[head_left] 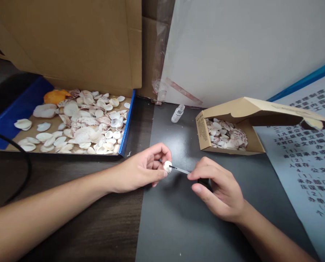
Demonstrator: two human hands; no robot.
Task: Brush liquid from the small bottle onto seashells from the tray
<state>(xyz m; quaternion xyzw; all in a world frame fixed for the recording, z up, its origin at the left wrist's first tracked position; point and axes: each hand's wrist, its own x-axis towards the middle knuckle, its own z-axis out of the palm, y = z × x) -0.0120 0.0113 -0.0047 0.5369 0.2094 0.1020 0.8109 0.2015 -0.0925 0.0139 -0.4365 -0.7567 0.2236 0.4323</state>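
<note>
Between the thumb and fingers of my left hand point(147, 165) is a small white seashell point(167, 166). My right hand point(217, 189) grips the black cap of a thin brush applicator point(181, 170). The brush's dark tip meets the shell, or lies just in front of it. Beyond both hands, a small clear glass bottle point(178, 114) with a printed label stands without a cap on the grey mat point(176, 222).
At the left, a blue-edged cardboard box point(126, 125) holds many seashells. A smaller cardboard box point(204, 136) with shells stands at the right, its lid raised. A black cable point(28, 167) curves along the left edge. Printed paper point(301, 174) lies on the right.
</note>
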